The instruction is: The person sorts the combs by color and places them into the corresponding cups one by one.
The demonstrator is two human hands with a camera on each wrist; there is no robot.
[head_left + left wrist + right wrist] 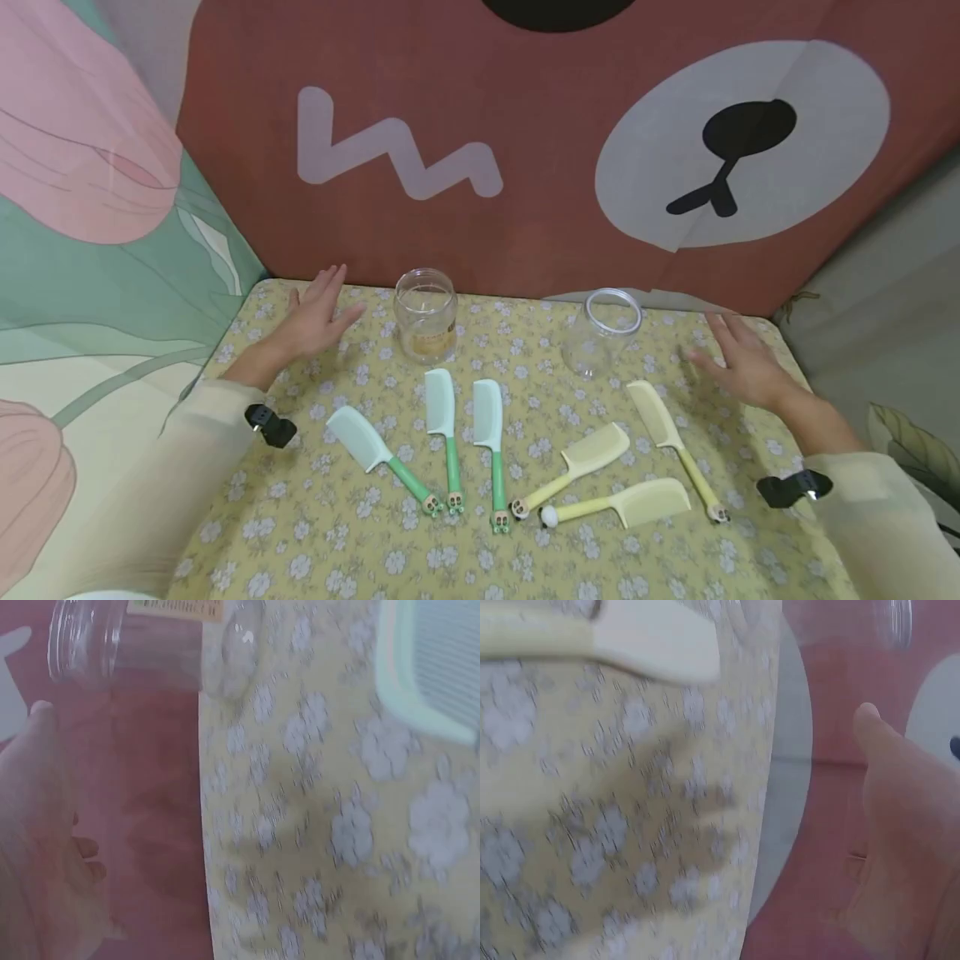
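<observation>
In the head view, taking the middle of the floral-covered counter (300, 558) as the dial's centre, the left hand (311, 319) is at ten o'clock and the right hand (752, 369) between two and three; each grip is spread apart and holds nothing. A labelled clear jar (427, 327) stands near eleven, a plain clear jar (587, 348) between one and two, both open-mouthed. Three mint-green combs (487, 414) lie on the nine o'clock side, three pale-yellow combs (652, 503) on the three o'clock side. Two yellow handle ends sit just beside each other, so lifting one comb could drag its neighbour; the jars, probably light, could tip if a thumb or sleeve brushes them, or if long handles lean on one rim. The left wrist view puts the jar at eleven, a mint blade at two, the hand at eight. The right wrist view shows a yellow comb at ten, a jar at one, the hand near four, its grip empty.
</observation>
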